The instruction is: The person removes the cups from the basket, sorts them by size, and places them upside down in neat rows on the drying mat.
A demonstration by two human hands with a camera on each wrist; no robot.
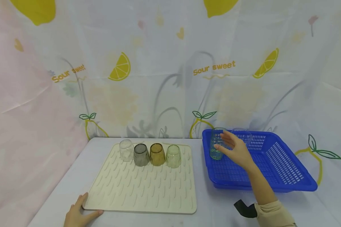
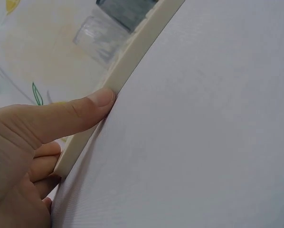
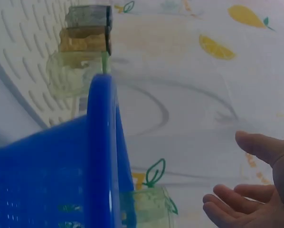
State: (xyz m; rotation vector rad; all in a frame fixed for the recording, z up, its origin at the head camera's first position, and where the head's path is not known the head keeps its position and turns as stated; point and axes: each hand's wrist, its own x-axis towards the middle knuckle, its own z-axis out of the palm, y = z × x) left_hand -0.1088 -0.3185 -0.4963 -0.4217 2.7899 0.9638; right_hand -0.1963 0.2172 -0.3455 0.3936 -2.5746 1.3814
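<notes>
L hand [image 1: 76, 214] is at the near-left corner of the cream ribbed mat [image 1: 147, 195], holding it: thumb on the front edge, fingers round the L side, as the L wrist view shows. Mat lies flat on the white table [image 1: 59, 192]. On its far part, 4 short glasses stand in a row, L to R: clear glass [image 1: 126, 153], grey glass [image 1: 141, 156], amber glass [image 1: 157, 155], pale green glass [image 1: 173, 157].

R hand [image 1: 235, 149] is raised over the blue basket [image 1: 233, 186], R of the mat, w/ thumb & fingers apart & nothing in its grasp. It's near the tall greenish glass [image 1: 216, 153], which stands upright in the basket's far-L corner; R wrist view shows a gap b/w hand & glass. Prob. another clear glass [image 1: 248, 138] just behind the hand, but it's part hidden & faint, so can't be sure.

Beige sleeve [image 1: 275, 216] on R arm, black strap [image 1: 245, 210] beside it. Bkgd: white cloth [image 1: 159, 41] w/ lemon prints & "Sour sweet" lettering.
</notes>
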